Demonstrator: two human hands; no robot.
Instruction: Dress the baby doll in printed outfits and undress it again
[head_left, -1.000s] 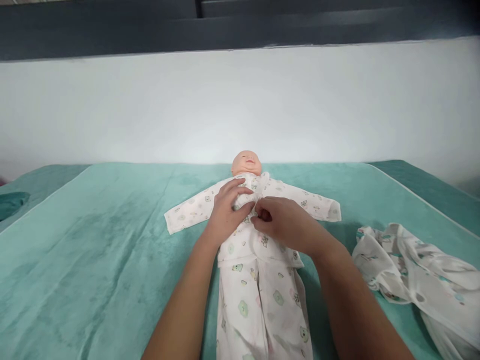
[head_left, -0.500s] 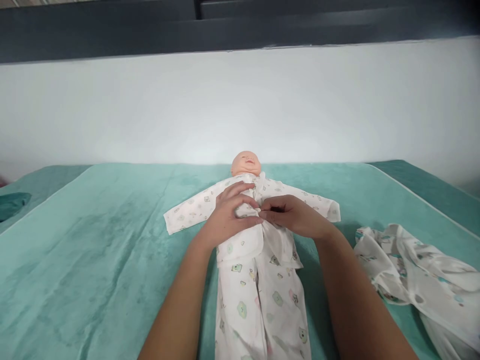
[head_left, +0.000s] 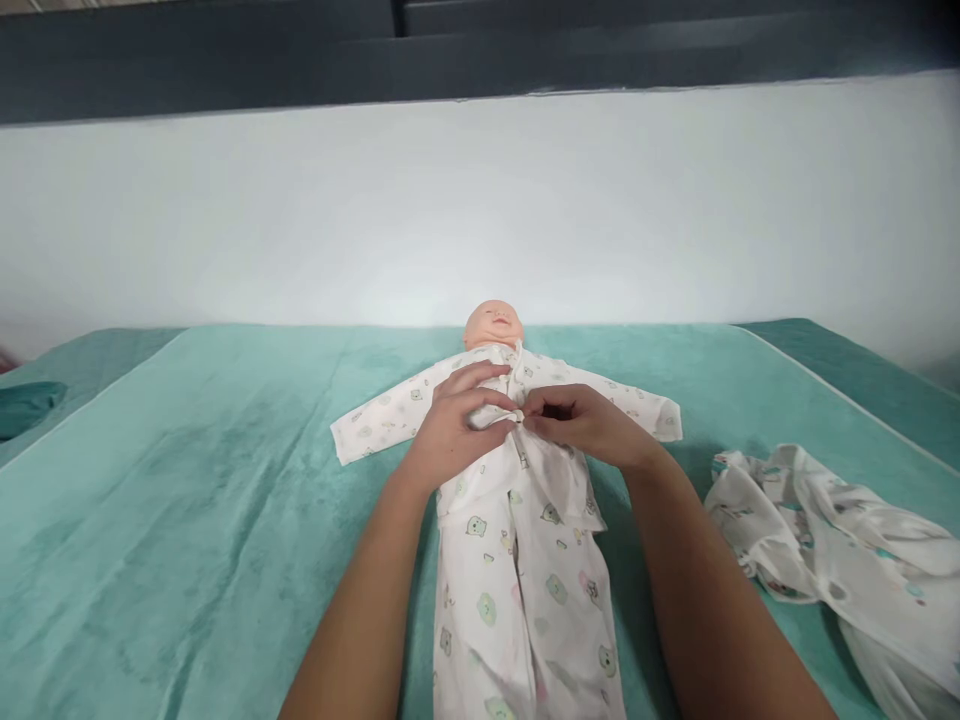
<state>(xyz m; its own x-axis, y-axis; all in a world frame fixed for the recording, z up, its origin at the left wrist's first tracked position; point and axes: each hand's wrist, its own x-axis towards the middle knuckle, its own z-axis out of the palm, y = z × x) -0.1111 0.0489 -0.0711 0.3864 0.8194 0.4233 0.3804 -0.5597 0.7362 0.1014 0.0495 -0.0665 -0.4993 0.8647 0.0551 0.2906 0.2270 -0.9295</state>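
Observation:
A baby doll (head_left: 493,324) lies on its back, dressed in a white printed long-sleeved top (head_left: 386,408) and matching printed trousers (head_left: 555,600). Over the doll's chest, my left hand (head_left: 463,418) pinches the top's front edge between thumb and forefinger, its other fingers resting on the cloth. My right hand (head_left: 581,422) grips the facing edge of the top from the other side, fingertips nearly meeting the left ones. A small pale spot shows between the fingertips; whether it is a fastener I cannot tell. Both sleeves stretch out sideways.
A crumpled white printed baby garment (head_left: 847,550) lies at the right. Beneath everything spreads a green plush bed cover (head_left: 187,480). A white wall (head_left: 480,210) rises behind the doll, with a dark band above. Dark green cloth (head_left: 30,408) sits at the far left.
My fingertips have drawn the front edges of the top slightly upward, and its lower front flap has shifted. The right hand has moved up a little. The doll stays in place.

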